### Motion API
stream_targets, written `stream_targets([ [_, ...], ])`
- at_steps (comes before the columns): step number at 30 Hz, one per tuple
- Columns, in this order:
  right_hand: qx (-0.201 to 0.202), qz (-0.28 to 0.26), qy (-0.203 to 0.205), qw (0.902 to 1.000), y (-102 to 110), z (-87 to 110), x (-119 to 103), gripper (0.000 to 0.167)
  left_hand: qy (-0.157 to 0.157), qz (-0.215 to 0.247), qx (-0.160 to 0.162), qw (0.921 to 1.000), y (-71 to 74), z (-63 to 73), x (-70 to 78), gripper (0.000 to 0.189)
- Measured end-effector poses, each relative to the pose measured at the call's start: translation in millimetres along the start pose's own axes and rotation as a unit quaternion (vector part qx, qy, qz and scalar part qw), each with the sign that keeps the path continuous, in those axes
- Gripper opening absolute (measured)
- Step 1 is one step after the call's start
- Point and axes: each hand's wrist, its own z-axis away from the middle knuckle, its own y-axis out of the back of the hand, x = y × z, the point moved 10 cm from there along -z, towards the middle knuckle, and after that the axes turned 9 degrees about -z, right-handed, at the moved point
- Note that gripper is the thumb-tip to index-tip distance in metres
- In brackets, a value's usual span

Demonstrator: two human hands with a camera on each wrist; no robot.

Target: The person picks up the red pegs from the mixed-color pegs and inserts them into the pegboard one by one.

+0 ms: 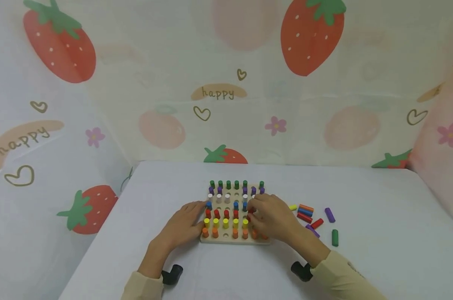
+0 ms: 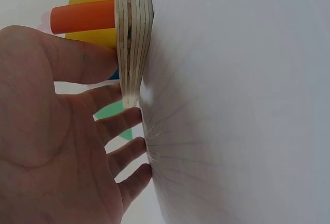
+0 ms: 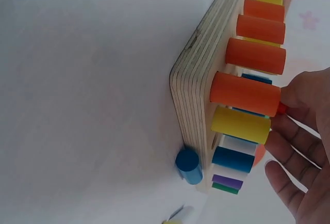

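Observation:
A wooden pegboard point(image 1: 234, 241) lies on the table with rows of coloured pegs standing in it: green, purple, white, blue, red, yellow and orange. My left hand point(image 1: 183, 223) rests at its left edge. In the left wrist view, the thumb touches the board's side point(image 2: 133, 43) and the spread fingers reach down to the cloth. Over the right side of the board, my right hand point(image 1: 273, 216) pinches a red peg point(image 3: 282, 108) between thumb and fingers. Most of that peg is hidden by the hand and an orange peg point(image 3: 245, 94).
Loose pegs lie right of the board, among them a purple peg point(image 1: 329, 215), a green peg point(image 1: 335, 238) and a red peg point(image 1: 317, 223). Against the board's right side stands a blue peg point(image 3: 189, 166). A white cloth point(image 1: 380, 250) covers the table.

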Motion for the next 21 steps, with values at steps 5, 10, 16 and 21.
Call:
stream_targets([
  [5,-0.007,-0.007,-0.006,0.9999,-4.3,-2.1,-0.1,0.016,-0.001,-0.002,0.001,1.0000,0.2,0.5,0.1,0.065],
  [10,-0.001,-0.010,0.007,0.9999,-4.5,-3.9,-3.1,0.014,0.002,-0.004,0.002,1.0000,1.2,0.5,-0.4,0.065],
  [16,0.005,-0.009,0.018,0.9998,-2.4,-5.6,-6.8,0.013,0.003,-0.002,0.001,1.0000,0.6,0.4,-1.1,0.065],
  [21,0.004,-0.006,0.005,1.0000,-4.1,-5.6,-4.4,0.014,0.005,0.006,-0.001,1.0000,-0.9,1.3,-1.5,0.065],
])
